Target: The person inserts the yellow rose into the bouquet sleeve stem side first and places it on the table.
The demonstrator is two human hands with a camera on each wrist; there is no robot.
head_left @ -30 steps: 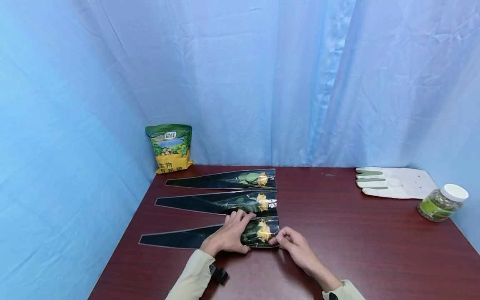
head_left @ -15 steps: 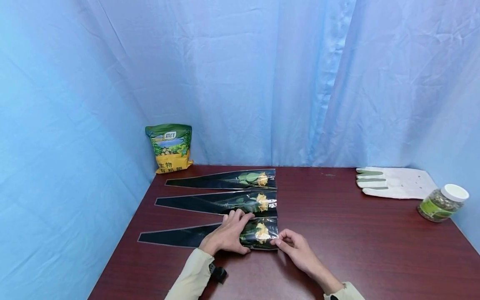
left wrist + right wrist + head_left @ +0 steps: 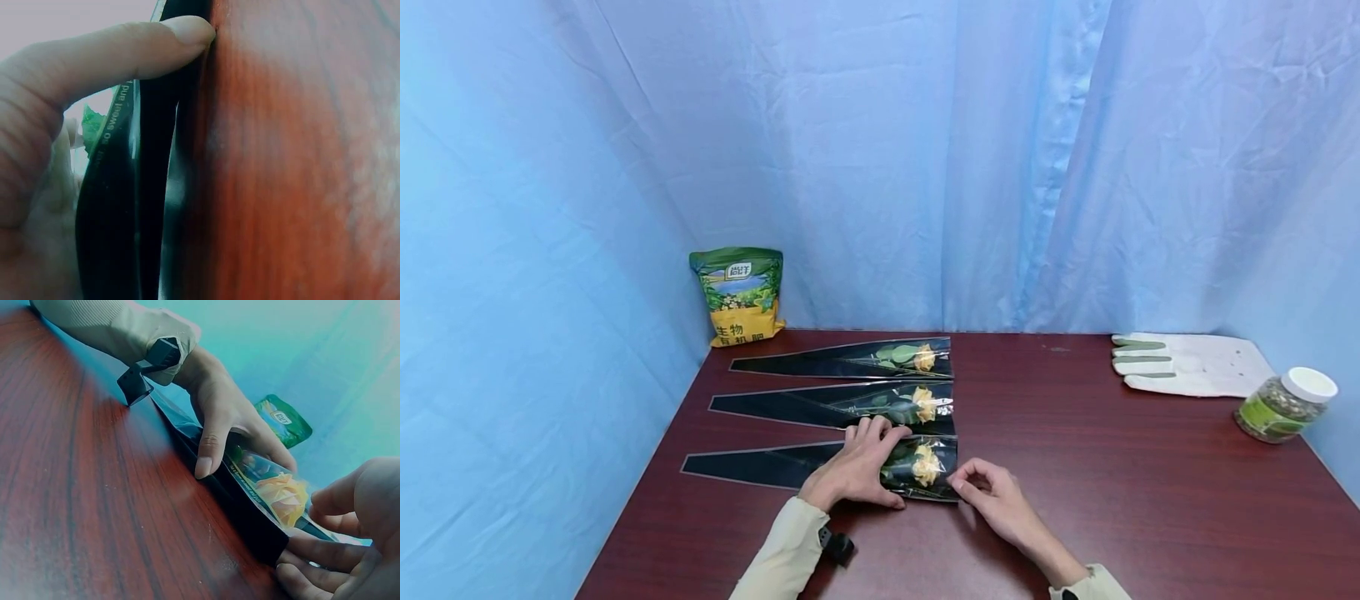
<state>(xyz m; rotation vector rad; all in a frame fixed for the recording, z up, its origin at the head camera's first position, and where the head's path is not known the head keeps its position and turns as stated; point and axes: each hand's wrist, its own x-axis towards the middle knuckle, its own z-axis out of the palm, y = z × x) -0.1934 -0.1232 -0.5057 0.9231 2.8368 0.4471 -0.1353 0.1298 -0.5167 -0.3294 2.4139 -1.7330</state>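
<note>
A yellow rose (image 3: pixel 927 465) lies in a dark, clear-fronted flower sleeve (image 3: pixel 737 466) on the table, nearest of three laid in rows. My left hand (image 3: pixel 857 469) straddles this sleeve, gripping it across its width, thumb at the near edge and fingers at the far edge. In the left wrist view its thumb (image 3: pixel 181 37) presses on the dark edge. My right hand (image 3: pixel 996 496) pinches the near corner of the sleeve's wide end. The right wrist view shows its fingers (image 3: pixel 331 550) around that corner, beside the rose. The stem part under my left hand is hidden.
Two more sleeved roses, a middle one (image 3: pixel 805 404) and a far one (image 3: pixel 820 360), lie parallel behind. A green and yellow bag (image 3: pixel 739 296) stands at the back left. White gloves (image 3: pixel 1202 367) and a lidded jar (image 3: pixel 1281 407) are at the right. Blue curtains surround the table.
The nearest sleeve's narrow end has swung slightly away from me, bringing it more in line with the others. My right hand has shifted slightly at the corner; my left hand has barely moved.
</note>
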